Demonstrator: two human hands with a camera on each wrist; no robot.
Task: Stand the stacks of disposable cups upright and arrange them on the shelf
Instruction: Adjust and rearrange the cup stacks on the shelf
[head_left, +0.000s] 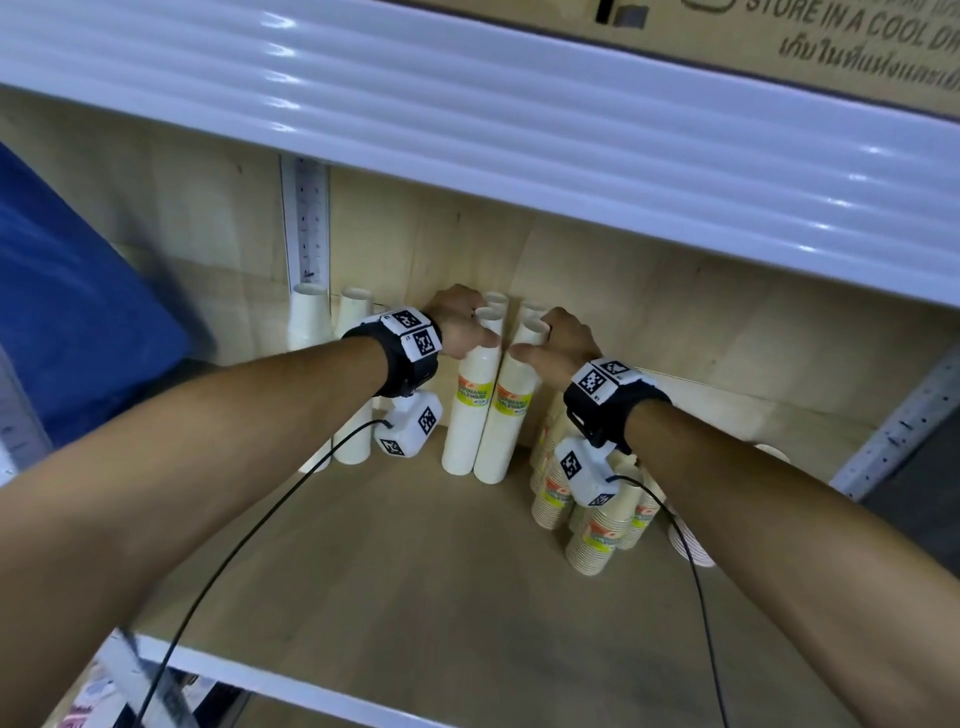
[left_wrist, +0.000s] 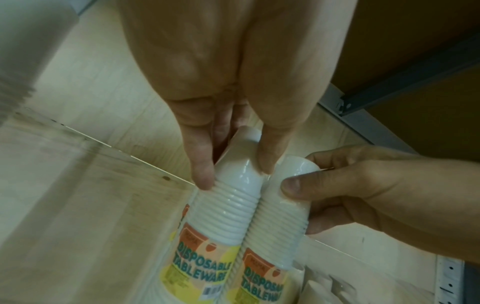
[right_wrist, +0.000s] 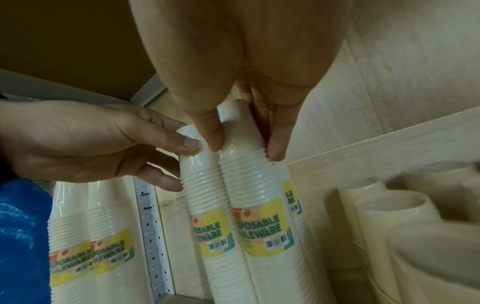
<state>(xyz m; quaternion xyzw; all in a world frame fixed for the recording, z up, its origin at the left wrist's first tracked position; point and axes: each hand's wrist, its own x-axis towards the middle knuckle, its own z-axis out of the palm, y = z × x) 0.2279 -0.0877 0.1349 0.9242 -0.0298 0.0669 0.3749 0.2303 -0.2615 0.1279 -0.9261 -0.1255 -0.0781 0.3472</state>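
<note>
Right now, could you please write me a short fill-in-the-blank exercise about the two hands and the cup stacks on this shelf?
1. The left hand grips the top of a cup stack that stands ____ on the wooden shelf.
2. The right hand holds the stack that ____ the left one's side.
3. Each label reads "DISPOSABLE ____".
4. The pile of shorter stacks lies to the ____ of the held pair.

Missing words: upright; touches; TABLEWARE; right

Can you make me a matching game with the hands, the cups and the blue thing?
Things:
1. left hand
2. right hand
3. lying cup stacks
4. blue bag

Where or how:
A. on their sides, at the right of the shelf
B. far left, beside the shelf
C. holds the left one of the two middle stacks
D. holds the right one of the two middle stacks

Pairs: 1-C, 2-D, 3-A, 4-B
</note>
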